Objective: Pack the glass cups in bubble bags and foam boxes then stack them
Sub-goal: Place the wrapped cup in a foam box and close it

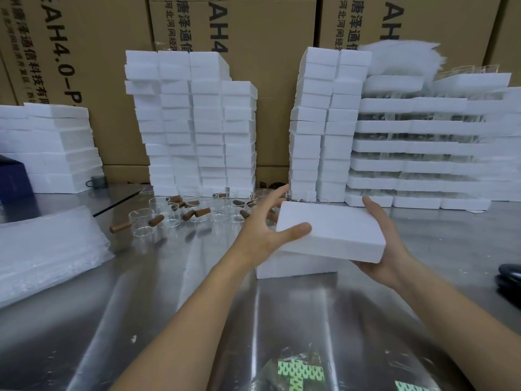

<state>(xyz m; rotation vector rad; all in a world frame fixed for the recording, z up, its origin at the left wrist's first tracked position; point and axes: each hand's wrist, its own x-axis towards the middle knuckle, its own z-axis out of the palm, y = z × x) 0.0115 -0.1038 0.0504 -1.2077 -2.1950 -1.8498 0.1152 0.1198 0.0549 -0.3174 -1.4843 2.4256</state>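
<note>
Head cam: I see the right hand (386, 249) grasping a foam half (329, 230) from under its near-right corner, fingers running up the right edge. The left hand (265, 230) is released, with the thumb flat on the near-left top corner and fingers spread straight. The foam half is tilted over a second half (296, 266) lying on the bench (197, 306), mid-right; I can't tell if they touch. Cups (169, 218) with brown handles cluster far-left of the hands. Bubble bags (48, 249) are piled at left. Foam stacks (194, 122) stand far, against cartons (112, 80).
</note>
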